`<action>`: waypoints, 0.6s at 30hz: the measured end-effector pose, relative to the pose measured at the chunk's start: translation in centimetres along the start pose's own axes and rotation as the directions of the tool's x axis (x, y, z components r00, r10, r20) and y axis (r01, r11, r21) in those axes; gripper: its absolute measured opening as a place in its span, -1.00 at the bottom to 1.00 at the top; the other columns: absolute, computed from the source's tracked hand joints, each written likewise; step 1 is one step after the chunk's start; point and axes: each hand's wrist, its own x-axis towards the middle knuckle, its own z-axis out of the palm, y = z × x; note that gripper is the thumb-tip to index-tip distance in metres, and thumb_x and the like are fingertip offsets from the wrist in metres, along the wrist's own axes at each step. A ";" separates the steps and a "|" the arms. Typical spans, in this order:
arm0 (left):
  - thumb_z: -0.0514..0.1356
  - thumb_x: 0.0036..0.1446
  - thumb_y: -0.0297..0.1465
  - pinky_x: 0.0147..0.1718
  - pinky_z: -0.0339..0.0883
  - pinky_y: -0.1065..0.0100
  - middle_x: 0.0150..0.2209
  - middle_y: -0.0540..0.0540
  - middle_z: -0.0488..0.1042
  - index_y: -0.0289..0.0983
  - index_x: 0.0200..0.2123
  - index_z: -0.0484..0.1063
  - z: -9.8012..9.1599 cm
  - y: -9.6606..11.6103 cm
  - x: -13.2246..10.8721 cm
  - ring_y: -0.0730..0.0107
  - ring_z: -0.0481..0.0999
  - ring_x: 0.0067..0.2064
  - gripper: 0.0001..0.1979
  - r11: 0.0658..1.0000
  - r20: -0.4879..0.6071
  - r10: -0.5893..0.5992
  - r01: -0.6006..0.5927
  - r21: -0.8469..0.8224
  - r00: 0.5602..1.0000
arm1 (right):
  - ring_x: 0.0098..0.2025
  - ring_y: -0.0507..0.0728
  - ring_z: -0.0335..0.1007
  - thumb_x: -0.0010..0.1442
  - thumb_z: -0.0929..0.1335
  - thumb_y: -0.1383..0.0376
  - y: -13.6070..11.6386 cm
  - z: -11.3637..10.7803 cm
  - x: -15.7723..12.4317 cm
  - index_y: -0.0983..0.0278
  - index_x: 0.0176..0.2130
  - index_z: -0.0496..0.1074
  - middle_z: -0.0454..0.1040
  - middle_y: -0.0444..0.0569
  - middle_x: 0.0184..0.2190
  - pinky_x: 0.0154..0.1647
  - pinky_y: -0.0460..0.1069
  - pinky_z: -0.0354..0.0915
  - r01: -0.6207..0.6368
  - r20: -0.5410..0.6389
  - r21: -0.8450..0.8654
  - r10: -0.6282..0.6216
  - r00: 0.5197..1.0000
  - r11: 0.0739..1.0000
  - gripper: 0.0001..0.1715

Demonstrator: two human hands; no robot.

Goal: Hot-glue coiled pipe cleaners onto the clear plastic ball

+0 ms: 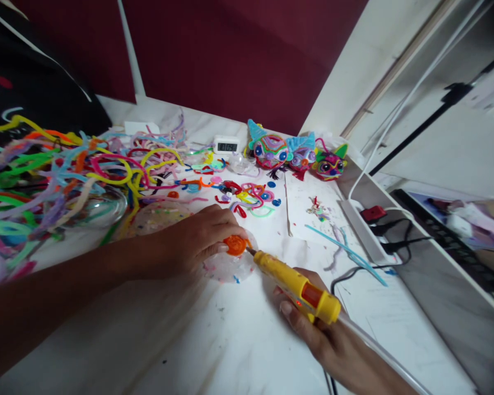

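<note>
Between the fingertips of my left hand (pixel 208 236) is an orange pipe-cleaner coil (pixel 235 245), wound into a flat spiral. It is over a clear round plastic disc (pixel 226 270) that lies on the white table and has small coloured bits stuck on it. My right hand (pixel 313 323) is wrapped round a yellow hot glue gun (pixel 298 285), with a clear glue stick (pixel 382 354) coming out of its back. The gun's metal nozzle points left, right at the edge of the coil; whether it touches is too small to tell. A small red light glows on the gun's side.
Tangled pipe cleaners (pixel 61 181) cover the left side. Decorated animal-face ornaments (pixel 271 151) and a small digital clock (pixel 226 145) stand at the back. Small pipe-cleaner pieces (pixel 247 192) lie mid-table. On the right are a power strip (pixel 368 230) and a black cable (pixel 346 277).
</note>
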 end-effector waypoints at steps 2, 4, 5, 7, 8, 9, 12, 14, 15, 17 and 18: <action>0.01 0.35 -0.55 0.11 0.16 0.21 0.01 -0.10 0.41 -0.17 0.15 0.39 0.0 0.0 0.1 0.19 0.35 0.06 -0.61 1.000 -0.002 0.004 -0.004 0.000 1.000 | -0.10 0.24 0.63 0.42 0.28 0.24 -0.1 0.0 0.2 0.24 0.15 0.34 0.60 0.09 -0.10 -0.39 -0.09 0.51 0.009 -0.015 -0.009 -0.010 1.000 1.000 -0.65; 0.01 0.35 -0.55 0.10 0.17 0.21 0.01 -0.10 0.41 -0.17 0.15 0.40 -0.1 0.1 0.2 0.19 0.36 0.06 -0.61 1.000 0.005 0.001 -0.001 -0.003 1.000 | -0.12 0.23 0.64 0.42 0.27 0.25 -0.2 0.0 0.3 0.23 0.15 0.33 0.59 0.07 -0.12 -0.37 -0.08 0.52 0.021 -0.029 -0.020 -0.022 0.999 1.000 -0.65; 0.01 0.35 -0.55 0.09 0.18 0.22 0.01 -0.10 0.41 -0.17 0.15 0.40 -0.2 0.2 0.2 0.19 0.36 0.06 -0.60 1.000 0.006 0.000 0.000 -0.005 1.000 | -0.12 0.22 0.64 0.41 0.27 0.26 -0.2 0.0 0.4 0.23 0.14 0.33 0.58 0.06 -0.13 -0.34 -0.08 0.53 0.033 -0.039 -0.025 -0.033 0.999 0.999 -0.66; 0.01 0.34 -0.55 0.09 0.18 0.21 0.02 -0.10 0.42 -0.16 0.16 0.40 -0.3 0.4 0.3 0.19 0.36 0.06 -0.59 1.000 0.010 -0.006 0.006 -0.003 1.000 | -0.14 0.21 0.64 0.40 0.28 0.28 -0.3 0.0 0.4 0.22 0.11 0.36 0.57 0.03 -0.16 -0.30 -0.07 0.54 0.053 -0.055 -0.032 -0.054 0.997 0.998 -0.70; 0.01 0.34 -0.55 0.10 0.18 0.22 0.02 -0.09 0.42 -0.15 0.16 0.40 -0.3 0.5 0.3 0.19 0.36 0.07 -0.60 1.000 0.011 -0.010 0.010 0.001 1.000 | -0.15 0.21 0.64 0.39 0.28 0.28 -0.3 0.0 0.4 0.22 0.09 0.37 0.57 0.02 -0.17 -0.30 -0.07 0.54 0.054 -0.058 -0.032 -0.056 0.997 0.998 -0.71; 0.01 0.34 -0.55 0.10 0.17 0.22 0.02 -0.09 0.42 -0.15 0.15 0.40 -0.4 0.5 0.3 0.19 0.36 0.07 -0.60 1.000 0.014 -0.016 0.016 0.005 1.000 | -0.14 0.21 0.64 0.39 0.28 0.28 -0.3 0.0 0.3 0.22 0.08 0.38 0.57 0.02 -0.18 -0.32 -0.08 0.54 0.051 -0.056 -0.029 -0.053 0.997 0.998 -0.72; 0.02 0.35 -0.54 0.10 0.18 0.23 0.02 -0.08 0.42 -0.14 0.15 0.40 -0.3 0.4 0.2 0.20 0.37 0.06 -0.61 1.000 0.019 -0.012 0.012 0.008 1.000 | -0.11 0.23 0.64 0.39 0.30 0.25 -0.5 0.1 0.0 0.19 0.10 0.40 0.60 0.03 -0.16 -0.35 -0.11 0.53 0.019 -0.052 -0.010 -0.020 0.998 1.000 -0.70; 0.01 0.36 -0.53 0.12 0.17 0.21 0.03 -0.09 0.41 -0.15 0.17 0.38 -0.2 0.2 0.2 0.18 0.37 0.07 -0.61 1.000 0.005 0.007 -0.007 0.008 1.000 | -0.11 0.24 0.64 0.38 0.32 0.24 -0.6 0.1 -0.2 0.18 0.09 0.42 0.61 0.03 -0.14 -0.35 -0.10 0.54 0.001 -0.050 -0.002 -0.001 0.999 1.000 -0.69; 0.01 0.36 -0.53 0.12 0.17 0.20 0.04 -0.09 0.41 -0.15 0.17 0.37 -0.2 0.1 0.1 0.17 0.36 0.08 -0.61 1.000 0.002 0.014 -0.014 0.010 1.000 | -0.11 0.25 0.64 0.37 0.33 0.23 -0.7 0.1 -0.3 0.18 0.09 0.43 0.62 0.03 -0.14 -0.35 -0.09 0.54 -0.008 -0.052 -0.001 0.008 0.999 1.000 -0.69; 0.00 0.38 -0.52 0.13 0.16 0.18 0.04 -0.11 0.40 -0.16 0.18 0.37 -0.1 0.0 0.1 0.15 0.35 0.09 -0.62 1.000 0.013 0.009 -0.009 0.014 1.000 | -0.12 0.27 0.65 0.37 0.33 0.22 -0.9 0.2 -0.5 0.18 0.10 0.44 0.62 0.04 -0.17 -0.36 -0.07 0.56 -0.023 -0.059 -0.001 0.023 0.998 1.000 -0.67; 0.00 0.38 -0.52 0.13 0.16 0.17 0.04 -0.12 0.40 -0.16 0.18 0.37 -0.1 0.0 0.1 0.15 0.35 0.09 -0.62 1.000 0.019 0.002 -0.003 0.014 1.000 | -0.13 0.28 0.65 0.37 0.33 0.21 -1.0 0.2 -0.5 0.17 0.10 0.44 0.62 0.04 -0.20 -0.36 -0.06 0.56 -0.027 -0.065 0.001 0.027 0.998 1.000 -0.67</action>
